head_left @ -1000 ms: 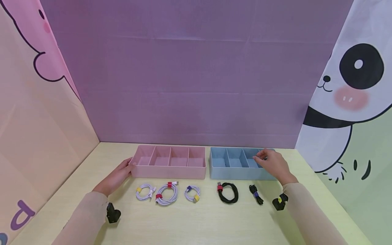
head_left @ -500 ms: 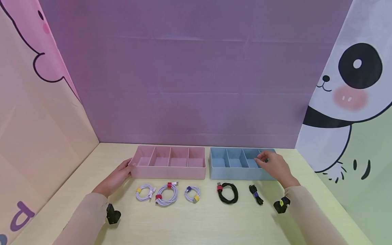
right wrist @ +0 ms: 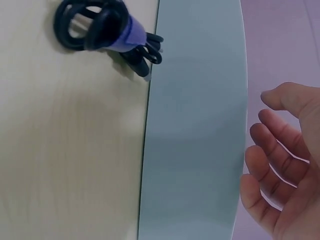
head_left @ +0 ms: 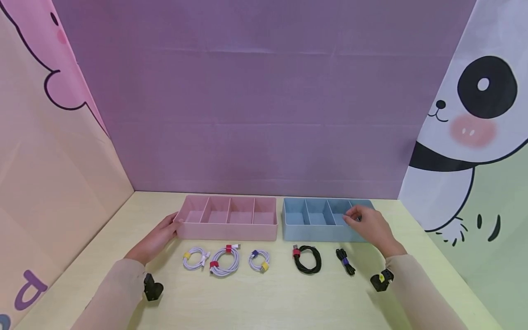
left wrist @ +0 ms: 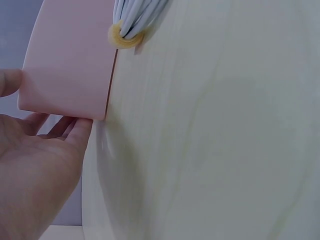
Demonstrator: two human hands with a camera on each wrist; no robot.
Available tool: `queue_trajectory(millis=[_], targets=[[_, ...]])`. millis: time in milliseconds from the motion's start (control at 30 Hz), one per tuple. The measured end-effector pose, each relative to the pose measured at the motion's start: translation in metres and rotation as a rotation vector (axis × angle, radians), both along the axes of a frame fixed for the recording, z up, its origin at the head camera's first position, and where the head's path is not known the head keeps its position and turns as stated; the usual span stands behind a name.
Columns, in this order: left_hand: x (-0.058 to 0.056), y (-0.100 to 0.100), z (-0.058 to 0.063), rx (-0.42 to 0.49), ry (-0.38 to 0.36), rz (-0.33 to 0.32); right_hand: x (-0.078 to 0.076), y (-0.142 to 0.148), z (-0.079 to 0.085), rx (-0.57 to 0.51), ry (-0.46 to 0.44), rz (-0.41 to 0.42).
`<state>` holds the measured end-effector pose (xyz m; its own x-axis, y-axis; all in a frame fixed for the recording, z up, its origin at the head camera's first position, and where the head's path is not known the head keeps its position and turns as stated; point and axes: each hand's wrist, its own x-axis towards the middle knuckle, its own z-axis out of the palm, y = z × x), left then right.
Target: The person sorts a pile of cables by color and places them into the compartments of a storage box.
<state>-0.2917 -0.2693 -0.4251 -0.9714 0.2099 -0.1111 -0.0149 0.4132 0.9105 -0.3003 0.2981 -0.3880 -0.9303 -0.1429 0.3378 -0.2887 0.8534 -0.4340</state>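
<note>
At its left end, the pink divided box is gripped by my left hand; in the left wrist view the thumb lies at the rim and the fingers against the end wall. My right hand, holding nothing, hovers over the right end of the blue divided box, partly hiding its last compartments. Its fingers are loosely bent, and in the right wrist view they show just beyond the blue rim. No contents show in the visible compartments of either box.
Three coiled white cables, with yellow-tied, red-tied and blue-and-yellow-tied straps, lie before the pink box. A black cable coil and a small black cable bundle lie before the blue one. A purple backdrop rises behind.
My right hand has shifted slightly to the right and lower over the blue box. The left hand, the boxes and the cables stay where they were.
</note>
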Motion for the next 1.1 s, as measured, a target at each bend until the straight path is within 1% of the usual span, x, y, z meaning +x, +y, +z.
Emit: queue_trajectory(millis=[300,600,833,1100], targets=[[0.0,-0.001,-0.001,-0.001,-0.007,-0.003,0.009,0.001,-0.003,-0.006,0.018,0.026],[0.0,-0.001,-0.001,-0.013,-0.008,0.006,0.014,0.001,-0.004,-0.007,0.013,0.058],[0.0,-0.001,-0.001,-0.017,-0.016,0.005,0.019,-0.002,-0.004,0.015,0.019,0.057],[-0.001,-0.001,-0.001,-0.014,-0.017,0.003,0.025,0.0,-0.012,0.02,-0.056,0.062]])
